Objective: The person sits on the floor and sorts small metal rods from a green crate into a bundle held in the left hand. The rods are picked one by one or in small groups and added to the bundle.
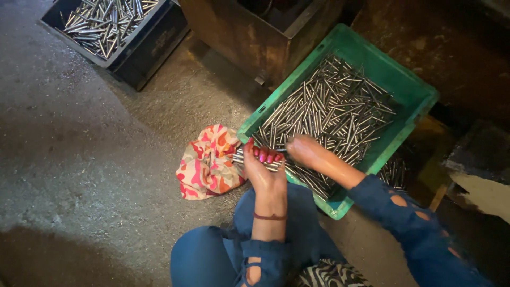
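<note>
My left hand is closed around a small bundle of thin metal rods, held just over the near left corner of a green plastic crate. The crate is filled with several loose metal rods. My right hand reaches into the crate beside the left hand, fingers curled down among the rods; whether it grips any is hidden. Blue sleeves with cut-outs cover both forearms.
A pink, orange and white patterned cloth lies on the concrete floor left of the crate. A dark crate of more rods stands at the top left. A rusty metal box stands behind the green crate.
</note>
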